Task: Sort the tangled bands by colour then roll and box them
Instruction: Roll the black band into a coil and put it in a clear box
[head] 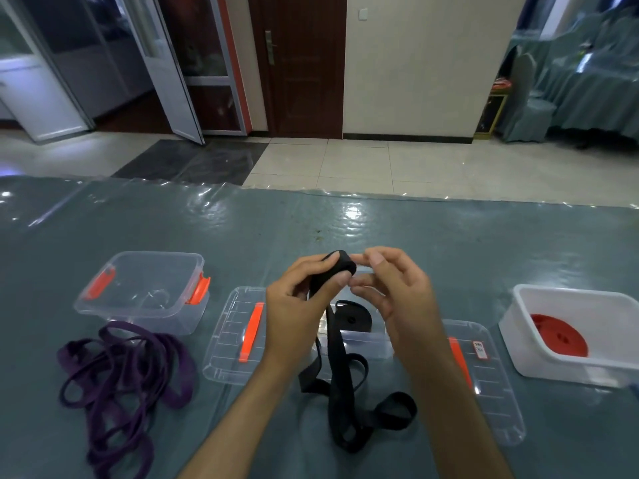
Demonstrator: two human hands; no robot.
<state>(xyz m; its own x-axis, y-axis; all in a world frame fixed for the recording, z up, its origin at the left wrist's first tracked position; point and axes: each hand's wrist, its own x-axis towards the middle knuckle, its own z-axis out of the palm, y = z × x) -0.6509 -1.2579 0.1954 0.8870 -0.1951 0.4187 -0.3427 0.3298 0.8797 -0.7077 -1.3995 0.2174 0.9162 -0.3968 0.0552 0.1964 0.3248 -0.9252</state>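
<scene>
Purple bands (124, 368) lie tangled at the tabletop's (345, 229) left, before a clear box (145, 288). At centre our left hand (297, 305) grips the rolled end of the black band (340, 375), our right hand (390, 288) pinching that roll; its tail trails down onto the tabletop. Rightward, a white box (567, 337) holds a red roll (556, 333).

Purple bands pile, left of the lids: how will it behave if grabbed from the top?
Likely floppy: the purple bands lie in limp overlapping loops on the table. Probably tangled, so one lifted loop may drag others. Unlikely to roll; they look flat, like the black band drooping from both hands.
</scene>
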